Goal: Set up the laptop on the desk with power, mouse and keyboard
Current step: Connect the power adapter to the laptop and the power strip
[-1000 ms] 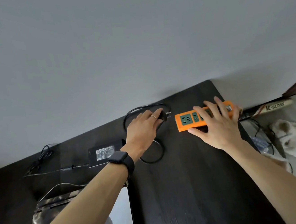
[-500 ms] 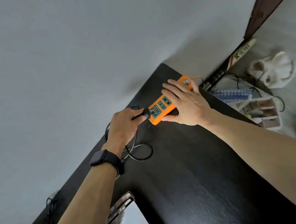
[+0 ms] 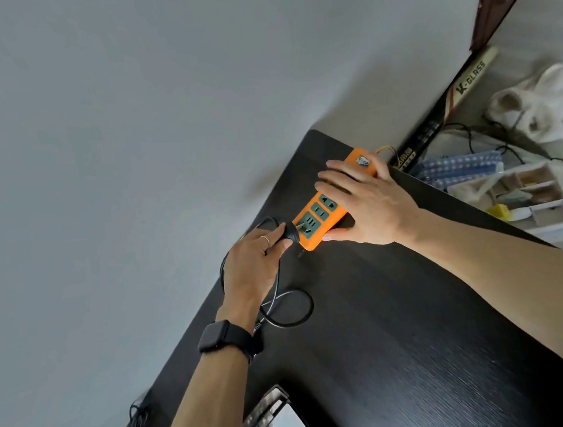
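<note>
An orange power strip (image 3: 315, 222) with grey-green sockets lies near the far corner of the dark desk (image 3: 405, 339). My right hand (image 3: 367, 205) rests over it and grips its far half, thumb against its near side. My left hand (image 3: 254, 267) is shut on a black power plug (image 3: 290, 234), whose metal prongs touch the nearest socket at the strip's end. The plug's black cable (image 3: 282, 302) loops on the desk below my left hand. A corner of the laptop (image 3: 276, 423) shows at the bottom edge.
A grey wall runs along the desk's back edge. Beyond the desk's right edge, on the floor, are a white divided tray (image 3: 533, 199), a blue checked cloth (image 3: 458, 167), a white slipper (image 3: 544, 102) and a long K-GLASS box (image 3: 452, 104). More thin cables (image 3: 138, 420) lie at the lower left.
My view has swung right and tilted. My left hand carried the plug from beside the strip to its end socket, where the prongs now meet the holes. My right hand kept pressing the strip.
</note>
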{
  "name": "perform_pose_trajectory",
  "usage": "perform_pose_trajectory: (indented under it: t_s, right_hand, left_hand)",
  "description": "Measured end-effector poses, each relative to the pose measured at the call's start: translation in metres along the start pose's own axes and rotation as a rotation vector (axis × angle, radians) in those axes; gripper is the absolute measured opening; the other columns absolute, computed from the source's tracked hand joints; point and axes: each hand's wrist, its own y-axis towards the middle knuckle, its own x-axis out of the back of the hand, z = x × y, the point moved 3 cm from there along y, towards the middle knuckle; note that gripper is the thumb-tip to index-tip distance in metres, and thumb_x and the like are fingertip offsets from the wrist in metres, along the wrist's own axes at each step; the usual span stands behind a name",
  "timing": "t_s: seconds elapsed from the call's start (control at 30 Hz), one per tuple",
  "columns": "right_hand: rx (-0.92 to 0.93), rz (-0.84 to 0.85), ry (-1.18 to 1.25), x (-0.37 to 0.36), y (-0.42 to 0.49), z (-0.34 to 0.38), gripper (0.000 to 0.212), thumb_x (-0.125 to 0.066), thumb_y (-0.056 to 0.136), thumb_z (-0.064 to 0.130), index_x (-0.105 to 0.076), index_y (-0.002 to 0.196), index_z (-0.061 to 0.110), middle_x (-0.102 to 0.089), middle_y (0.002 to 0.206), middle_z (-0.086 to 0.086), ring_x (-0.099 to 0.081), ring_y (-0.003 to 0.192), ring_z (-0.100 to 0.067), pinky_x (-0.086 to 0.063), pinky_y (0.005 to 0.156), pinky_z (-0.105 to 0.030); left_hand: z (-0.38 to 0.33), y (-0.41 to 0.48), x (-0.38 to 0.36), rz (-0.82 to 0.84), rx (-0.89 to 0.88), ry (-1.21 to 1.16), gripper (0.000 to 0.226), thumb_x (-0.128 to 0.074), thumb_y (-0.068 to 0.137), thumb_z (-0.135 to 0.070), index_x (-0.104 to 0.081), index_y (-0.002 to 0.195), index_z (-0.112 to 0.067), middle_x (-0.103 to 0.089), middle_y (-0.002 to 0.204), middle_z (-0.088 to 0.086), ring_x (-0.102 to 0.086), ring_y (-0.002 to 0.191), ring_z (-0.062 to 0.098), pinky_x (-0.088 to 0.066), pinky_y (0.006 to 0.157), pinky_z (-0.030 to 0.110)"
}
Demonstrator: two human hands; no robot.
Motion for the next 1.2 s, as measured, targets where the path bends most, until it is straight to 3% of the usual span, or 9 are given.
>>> perform_pose_trajectory:
  t_s: [0.3, 0.5, 0.6, 0.7, 0.83, 1.2]
  right_hand:
    - [-0.008, 0.001, -0.003, 0.002, -0.001, 0.001, 0.089, -0.046, 0.08, 0.084, -0.049, 0.142, 0.019, -0.049, 0.15, -0.002, -0.032, 0.148, -0.021, -0.011, 0.12, -0.057]
    - [-0.013, -0.004, -0.015, 0.004, -0.001, 0.003, 0.089, -0.043, 0.081, 0.085, -0.05, 0.141, 0.019, -0.05, 0.149, -0.001, -0.034, 0.147, -0.021, -0.013, 0.119, -0.057]
    - [-0.016, -0.011, -0.021, 0.005, -0.001, 0.004, 0.089, -0.044, 0.081, 0.085, -0.051, 0.141, 0.02, -0.05, 0.149, 0.0, -0.035, 0.147, -0.021, -0.013, 0.119, -0.056]
    - [-0.011, -0.001, -0.023, 0.006, -0.001, 0.005, 0.089, -0.045, 0.08, 0.085, -0.05, 0.141, 0.02, -0.05, 0.149, -0.001, -0.034, 0.147, -0.021, -0.013, 0.119, -0.056]
    - [-0.012, 0.006, -0.041, 0.005, -0.001, 0.005, 0.089, -0.045, 0.08, 0.085, -0.049, 0.142, 0.021, -0.049, 0.15, -0.001, -0.033, 0.148, -0.022, -0.013, 0.12, -0.057]
    - [0.002, 0.045, -0.062, 0.007, 0.0, 0.006, 0.092, -0.043, 0.082, 0.081, -0.047, 0.145, 0.014, -0.046, 0.153, -0.004, -0.032, 0.148, -0.024, -0.016, 0.118, -0.061]
  left_hand:
    - [-0.024, 0.004, 0.009, 0.102, -0.215, 0.405, 0.038, -0.046, 0.103, -0.038, -0.06, 0.136, -0.026, -0.066, 0.109, -0.005, -0.064, 0.091, 0.022, -0.054, 0.072, 0.04]
    - [-0.055, 0.019, 0.012, 0.207, -0.343, 0.67, 0.033, -0.045, 0.104, -0.035, -0.06, 0.129, -0.019, -0.059, 0.101, -0.002, -0.054, 0.077, 0.018, -0.045, 0.064, 0.031]
    - [-0.066, 0.024, 0.01, 0.209, -0.329, 0.672, 0.029, -0.053, 0.1, -0.032, -0.065, 0.123, -0.019, -0.055, 0.093, -0.003, -0.05, 0.075, 0.016, -0.037, 0.064, 0.029]
    - [-0.06, 0.02, 0.01, 0.175, -0.253, 0.537, 0.027, -0.053, 0.099, -0.035, -0.068, 0.119, -0.025, -0.064, 0.098, -0.007, -0.061, 0.089, 0.017, -0.044, 0.068, 0.029]
    - [-0.05, 0.019, 0.014, 0.103, -0.111, 0.375, 0.023, -0.058, 0.095, -0.038, -0.068, 0.116, -0.033, -0.07, 0.105, -0.012, -0.063, 0.096, 0.016, -0.046, 0.073, 0.03]
    - [-0.08, 0.031, 0.008, 0.221, -0.213, 0.549, 0.025, -0.06, 0.095, -0.03, -0.065, 0.115, -0.015, -0.064, 0.103, 0.002, -0.052, 0.08, 0.016, -0.04, 0.07, 0.028]
